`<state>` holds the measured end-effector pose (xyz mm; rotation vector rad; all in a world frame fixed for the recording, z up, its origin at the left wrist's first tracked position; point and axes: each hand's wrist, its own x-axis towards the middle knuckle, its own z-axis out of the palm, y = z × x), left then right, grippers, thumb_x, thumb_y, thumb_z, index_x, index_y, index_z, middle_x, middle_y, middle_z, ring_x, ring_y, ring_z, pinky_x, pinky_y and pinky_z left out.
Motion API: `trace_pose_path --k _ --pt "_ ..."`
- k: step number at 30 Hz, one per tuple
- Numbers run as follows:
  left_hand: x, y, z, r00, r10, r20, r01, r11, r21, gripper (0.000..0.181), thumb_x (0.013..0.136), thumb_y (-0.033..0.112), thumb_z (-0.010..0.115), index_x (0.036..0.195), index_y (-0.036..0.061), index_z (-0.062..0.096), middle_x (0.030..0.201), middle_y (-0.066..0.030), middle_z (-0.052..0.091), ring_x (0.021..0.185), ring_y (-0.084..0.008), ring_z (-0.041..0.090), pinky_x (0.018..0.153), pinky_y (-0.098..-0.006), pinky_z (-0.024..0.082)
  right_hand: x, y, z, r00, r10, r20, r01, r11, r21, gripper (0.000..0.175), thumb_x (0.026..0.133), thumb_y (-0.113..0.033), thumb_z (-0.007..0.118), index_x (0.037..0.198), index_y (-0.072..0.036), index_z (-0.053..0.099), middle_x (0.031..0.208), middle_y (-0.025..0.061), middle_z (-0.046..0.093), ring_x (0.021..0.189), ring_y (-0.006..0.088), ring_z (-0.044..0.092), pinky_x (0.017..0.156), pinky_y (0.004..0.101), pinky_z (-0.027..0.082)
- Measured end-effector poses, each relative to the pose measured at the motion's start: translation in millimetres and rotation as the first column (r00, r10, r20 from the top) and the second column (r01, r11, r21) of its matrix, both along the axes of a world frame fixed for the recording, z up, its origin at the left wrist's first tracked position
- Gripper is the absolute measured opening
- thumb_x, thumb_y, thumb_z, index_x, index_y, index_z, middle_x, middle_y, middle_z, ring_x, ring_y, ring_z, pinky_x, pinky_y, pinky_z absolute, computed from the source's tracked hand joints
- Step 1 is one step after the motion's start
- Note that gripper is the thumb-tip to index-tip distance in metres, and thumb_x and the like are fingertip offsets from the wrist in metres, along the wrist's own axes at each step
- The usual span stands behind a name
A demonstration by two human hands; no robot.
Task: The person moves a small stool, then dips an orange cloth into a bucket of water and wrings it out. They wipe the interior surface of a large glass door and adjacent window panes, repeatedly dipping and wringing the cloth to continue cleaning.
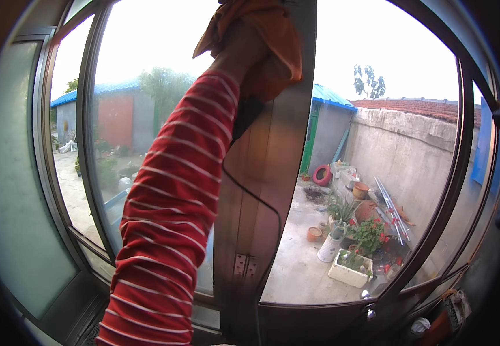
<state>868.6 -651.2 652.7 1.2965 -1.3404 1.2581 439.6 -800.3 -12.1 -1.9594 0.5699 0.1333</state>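
Observation:
My left hand (242,45), at the end of a red sleeve with white stripes, is raised high near the top of the view. It holds an orange-brown cloth (282,47) against or close to a brownish metal door post (291,142). The cloth drapes around the hand and hides the fingers. Just below it is a dark object (250,114), partly covered by the sleeve; what it is cannot be made out. A black cable (258,200) hangs from near there down the post. My right hand is out of view.
A hinge (245,266) sits low on the post. Glass panes in dark frames (444,207) stand on both sides, with a frosted panel (7,173) at far left. Outside are potted red flowers (369,235), a white planter box (351,270) and metal poles (392,209) by a wall (401,147).

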Motion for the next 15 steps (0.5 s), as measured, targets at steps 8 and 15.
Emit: trace_pose_path --k 8,15 --pt "-51 31 -194 0.985 -0.064 -0.158 0.096 0.973 0.208 0.055 0.093 0.028 0.069 0.136 0.0069 0.042 0.13 -0.0113 0.047 0.119 -0.0232 0.048 0.103 -0.0378 0.036 -8 -11 -22 0.999 0.034 0.02 -0.034 0.999 0.008 0.03 0.093 -0.023 0.066 0.112 0.001 0.07 0.106 0.0196 0.071 0.103 0.0296 0.067 0.089 0.04 0.052" --pt "-47 -6 -74 1.0 -0.014 0.014 0.013 0.997 0.079 0.058 0.093 0.028 0.069 0.139 0.0069 0.04 0.134 -0.0116 0.046 0.123 -0.0235 0.047 0.106 -0.038 0.035 -13 -16 -22 0.999 0.033 0.019 -0.034 0.999 0.012 0.03 0.092 -0.022 0.067 0.11 0.001 0.071 0.105 0.0198 0.072 0.101 0.0301 0.068 0.088 0.0403 0.053"
